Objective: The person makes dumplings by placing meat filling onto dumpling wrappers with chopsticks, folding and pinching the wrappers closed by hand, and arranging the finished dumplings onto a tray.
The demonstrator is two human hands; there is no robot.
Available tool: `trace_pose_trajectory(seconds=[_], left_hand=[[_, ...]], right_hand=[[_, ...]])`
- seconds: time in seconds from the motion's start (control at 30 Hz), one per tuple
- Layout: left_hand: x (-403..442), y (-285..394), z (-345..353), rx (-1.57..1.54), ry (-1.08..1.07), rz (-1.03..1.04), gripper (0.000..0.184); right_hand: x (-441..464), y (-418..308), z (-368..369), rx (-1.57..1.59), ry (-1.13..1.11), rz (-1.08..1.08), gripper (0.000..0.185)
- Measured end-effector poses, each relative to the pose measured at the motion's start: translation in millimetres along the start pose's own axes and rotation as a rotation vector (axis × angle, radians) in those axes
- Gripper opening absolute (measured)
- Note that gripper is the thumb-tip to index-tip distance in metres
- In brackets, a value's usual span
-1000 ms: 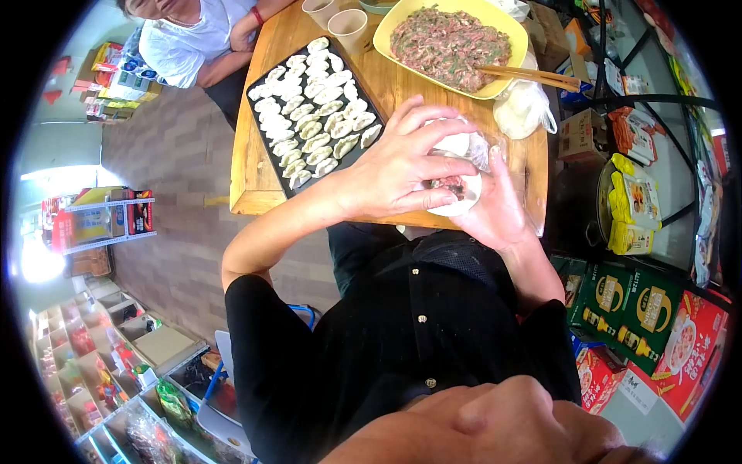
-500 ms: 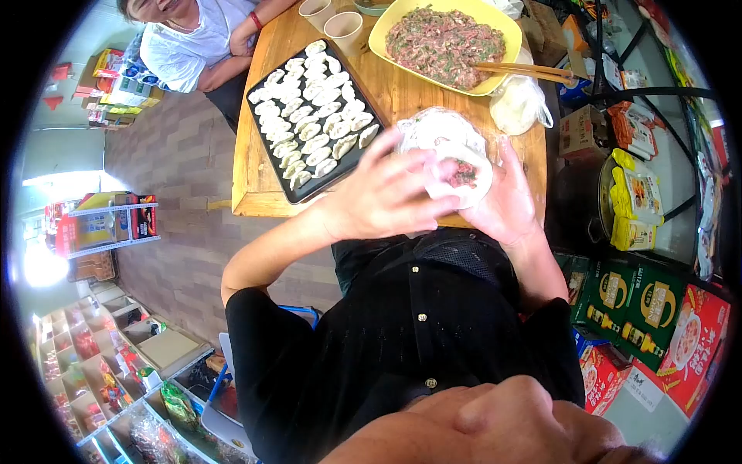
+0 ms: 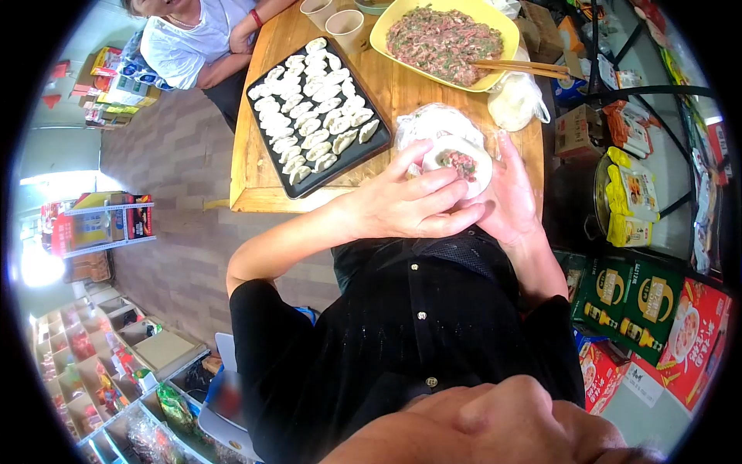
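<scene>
On the palm side of my right hand (image 3: 514, 193) rests a round dumpling wrapper (image 3: 481, 179), with its thumb stretched upward along the wrapper's edge. A small heap of meat filling (image 3: 460, 163) lies in the wrapper's middle. My left hand (image 3: 425, 193) has its fingers curled at the wrapper's left and near edge, gripping it; the contact is partly hidden. Just beyond the hands is a white, plastic-covered bundle (image 3: 439, 122). To the left, a black tray (image 3: 371, 160) holds rows of folded dumplings (image 3: 315, 139).
A yellow bowl (image 3: 376, 40) of minced filling stands at the back with chopsticks (image 3: 525, 68) across its rim. Beside it is a knotted plastic bag (image 3: 516, 104). Two paper cups (image 3: 345, 29) stand near a seated person (image 3: 193, 39) at the wooden table (image 3: 255, 182). Boxes line the right.
My left hand has come down from above the wrapper to its near left edge, fingers now curled. The filling is more exposed. The right hand stays almost still.
</scene>
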State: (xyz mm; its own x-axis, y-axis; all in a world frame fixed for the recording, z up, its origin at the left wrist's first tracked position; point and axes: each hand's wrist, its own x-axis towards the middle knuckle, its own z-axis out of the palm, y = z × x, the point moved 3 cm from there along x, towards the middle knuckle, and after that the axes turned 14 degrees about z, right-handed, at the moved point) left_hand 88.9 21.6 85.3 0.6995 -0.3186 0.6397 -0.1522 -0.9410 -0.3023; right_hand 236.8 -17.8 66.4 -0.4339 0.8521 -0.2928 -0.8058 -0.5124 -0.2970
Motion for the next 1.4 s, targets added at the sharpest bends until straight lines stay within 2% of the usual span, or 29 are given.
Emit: trace_pose_trajectory(seconds=[0.27, 0.43, 0.53, 0.6, 0.77, 0.8, 0.87, 0.93, 1.07, 1.13, 1.17, 1.23, 1.33, 1.4], left_hand=[[-11.3, 3.7, -11.3, 0.065, -0.032, 0.070, 0.049], [-11.2, 7.1, -16.1, 0.144, 0.045, 0.106, 0.048], [-4.1, 9.9, -23.8, 0.126, 0.100, 0.116, 0.046], [-2.4, 14.0, -28.9, 0.180, 0.079, 0.196, 0.044], [0.0, 19.9, -37.0, 0.145, 0.062, 0.191, 0.039], [-0.6, 20.0, -38.3, 0.143, 0.080, 0.221, 0.039], [0.4, 20.2, -42.3, 0.142, 0.098, 0.250, 0.038], [4.4, 21.8, -50.8, 0.144, 0.130, 0.316, 0.040], [7.7, 27.5, -52.4, 0.134, 0.163, 0.257, 0.039], [12.5, 30.4, -47.4, 0.135, 0.163, 0.238, 0.038], [15.1, 32.4, -44.7, 0.135, 0.162, 0.214, 0.038], [19.4, 39.1, -41.4, 0.142, 0.155, 0.160, 0.036], [26.1, 36.4, -36.8, 0.125, 0.159, 0.110, 0.029], [28.4, 29.7, -34.2, 0.014, 0.240, -0.048, 0.030]], right_hand=[[-15.3, -3.0, 17.2, 0.086, -0.033, -0.004, 0.074], [-26.2, 5.5, 31.2, 0.050, -0.169, 0.058, 0.076], [-30.4, 12.9, 22.4, -0.039, -0.156, 0.059, 0.076], [-32.4, 16.8, 25.9, -0.049, -0.106, 0.046, 0.076], [-34.4, 21.3, 31.0, -0.079, 0.003, 0.013, 0.076], [-32.2, 19.8, 30.3, -0.050, -0.246, 0.065, 0.075], [-36.3, 22.3, 35.9, -0.021, -0.493, 0.118, 0.074], [-38.3, 26.1, 54.5, -0.203, -0.117, -0.032, 0.072], [-38.8, 27.4, 54.3, -0.210, -0.100, -0.008, 0.071], [-38.2, 29.6, 47.5, -0.238, -0.053, -0.023, 0.082], [-38.2, 30.9, 43.7, -0.238, -0.053, -0.023, 0.082], [-38.7, 32.3, 36.9, -0.235, -0.046, -0.007, 0.068], [-42.2, 31.6, 34.7, -0.297, 0.012, -0.031, 0.068], [-42.3, 31.6, 24.9, -0.366, -0.027, -0.088, 0.069]])
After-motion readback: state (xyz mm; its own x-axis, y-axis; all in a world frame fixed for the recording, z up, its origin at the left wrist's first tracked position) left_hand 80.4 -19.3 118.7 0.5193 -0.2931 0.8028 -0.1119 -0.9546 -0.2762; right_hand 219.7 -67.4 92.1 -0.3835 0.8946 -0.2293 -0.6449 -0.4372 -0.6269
